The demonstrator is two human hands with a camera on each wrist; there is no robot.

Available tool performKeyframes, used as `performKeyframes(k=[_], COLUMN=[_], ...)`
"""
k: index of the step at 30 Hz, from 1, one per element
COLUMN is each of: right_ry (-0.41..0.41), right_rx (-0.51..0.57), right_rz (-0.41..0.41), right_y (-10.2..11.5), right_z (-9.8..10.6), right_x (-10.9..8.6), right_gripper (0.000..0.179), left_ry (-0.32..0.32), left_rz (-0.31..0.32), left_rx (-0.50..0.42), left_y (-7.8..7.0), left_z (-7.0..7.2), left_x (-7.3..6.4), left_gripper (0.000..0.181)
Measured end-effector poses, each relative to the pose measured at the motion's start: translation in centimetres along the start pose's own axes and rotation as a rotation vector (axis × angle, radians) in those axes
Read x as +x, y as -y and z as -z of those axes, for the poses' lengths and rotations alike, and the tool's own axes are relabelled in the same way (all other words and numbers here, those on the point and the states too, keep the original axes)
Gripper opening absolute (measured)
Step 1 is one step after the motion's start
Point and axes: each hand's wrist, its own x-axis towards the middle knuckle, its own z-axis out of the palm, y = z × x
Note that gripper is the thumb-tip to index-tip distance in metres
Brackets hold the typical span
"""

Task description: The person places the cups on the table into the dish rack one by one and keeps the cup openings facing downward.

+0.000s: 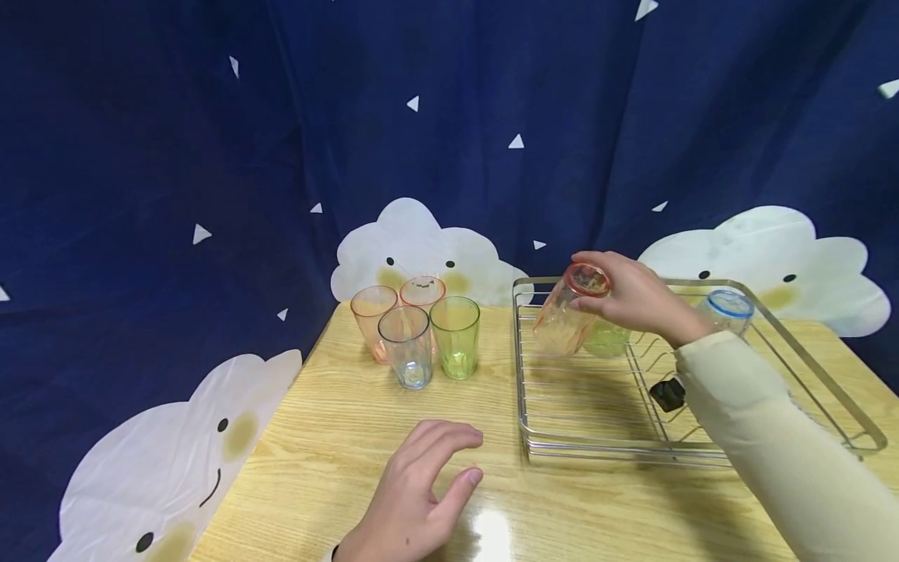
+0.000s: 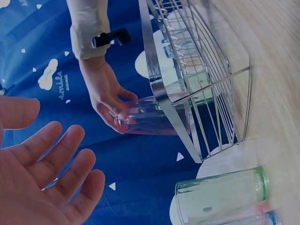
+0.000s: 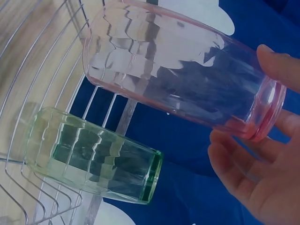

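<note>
My right hand [image 1: 628,297] grips a clear pink-red tumbler [image 1: 562,320] by its base end, holding it upside down and tilted over the left part of the wire dish rack [image 1: 521,375]. A green tumbler [image 3: 93,157] stands upside down in the rack beside it, partly hidden in the head view. Further right in the rack is a blue-based tumbler [image 1: 730,304], partly behind the right wrist. Above the table at the front, my left hand [image 1: 414,492] holds nothing, its fingers loosely bent and thumb apart.
Left of the rack several tumblers stand upright in a group: an orange one [image 1: 368,316], a red-rimmed one [image 1: 423,290], a blue-grey one [image 1: 410,351] and a green one [image 1: 458,339]. A dark blue curtain [image 1: 421,156] with clouds hangs behind the wooden table [image 1: 316,445].
</note>
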Motion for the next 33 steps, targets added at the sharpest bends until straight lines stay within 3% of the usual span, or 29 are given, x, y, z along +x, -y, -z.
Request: performKeyframes(k=[10,14,19,33], right_ry=[-0.001,-0.012,-0.048,-0.008], right_rx=[0.002,0.003,-0.027,-0.049], right_rz=[-0.062,-0.076,-0.033,0.006], right_y=[-0.7,-1.3,-2.3,-3.5], right_z=[-1.0,-1.5,-2.3,-3.6], right_x=[0.6,0.8,1.2,1.9], right_gripper=[0.070,0.054,0.036,0.038], left_ry=[-0.004,0.003,0.004,0.030], left_rz=[-0.014,-0.005,-0.004,0.000], left_rx=[-0.015,-0.014,-0.012,-0.012], left_y=[0.1,0.1,0.1,0.2], left_z=[-0.1,-0.1,-0.1,-0.1], left_x=[0.0,-0.1,-0.2,-0.3], left_gripper=[0.015,0.015,0.015,0.013])
